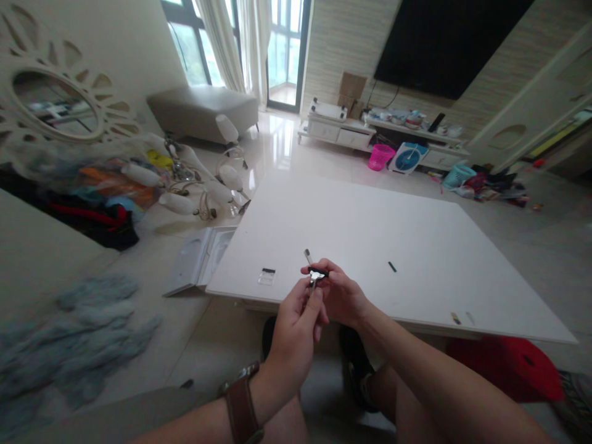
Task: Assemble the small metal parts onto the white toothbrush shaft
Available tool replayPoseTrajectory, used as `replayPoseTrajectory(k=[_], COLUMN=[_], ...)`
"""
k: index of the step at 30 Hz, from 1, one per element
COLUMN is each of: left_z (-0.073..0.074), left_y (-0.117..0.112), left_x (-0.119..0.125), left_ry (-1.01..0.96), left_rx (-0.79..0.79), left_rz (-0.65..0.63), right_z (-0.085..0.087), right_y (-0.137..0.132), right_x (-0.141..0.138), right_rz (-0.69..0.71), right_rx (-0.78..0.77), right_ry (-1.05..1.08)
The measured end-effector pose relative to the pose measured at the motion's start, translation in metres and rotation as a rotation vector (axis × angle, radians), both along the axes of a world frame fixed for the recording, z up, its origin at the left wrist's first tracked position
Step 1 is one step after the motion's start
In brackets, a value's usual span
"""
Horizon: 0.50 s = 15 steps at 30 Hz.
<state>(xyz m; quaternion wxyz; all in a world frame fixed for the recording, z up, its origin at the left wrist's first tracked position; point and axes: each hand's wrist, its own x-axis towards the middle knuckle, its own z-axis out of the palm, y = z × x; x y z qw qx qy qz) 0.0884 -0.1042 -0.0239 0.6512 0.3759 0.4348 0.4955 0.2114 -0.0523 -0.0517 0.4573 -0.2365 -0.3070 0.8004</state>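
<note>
My left hand (pixel 296 320), with a brown watch strap at its wrist, grips a small silver-and-black tool (pixel 317 277) between thumb and fingers, over the near edge of the white table. My right hand (pixel 346 295) closes on the tool's black part from the other side. The tool's exact kind is hard to make out. Just beyond the fingers shows a short rod with a silver end (pixel 308 254); whether it belongs to the tool, I cannot tell. Left of my hands lies a small clear case with a black strip (pixel 266 276). A dark strip (pixel 392 267) lies to the right.
The white table (pixel 324 216) spreads ahead. Near its right front edge lie a small brown-and-black piece (pixel 456 318) and a clear one (pixel 470 318). A red stool-like object (pixel 509 367) stands below right. A lamp with several white shades (pixel 217 185) lies at left.
</note>
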Motion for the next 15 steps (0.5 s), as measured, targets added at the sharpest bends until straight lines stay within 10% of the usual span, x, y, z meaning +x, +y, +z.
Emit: replayPoseTrajectory(k=[15], left_z=[-0.0011], left_y=[-0.0005], left_x=[0.0001], left_ry=[-0.003], left_rx=[-0.007], left_rz=[-0.004], right_z=[0.0006], right_y=[0.0], right_x=[0.0001], right_rz=[0.003], right_rx=[0.006], right_ry=[-0.014])
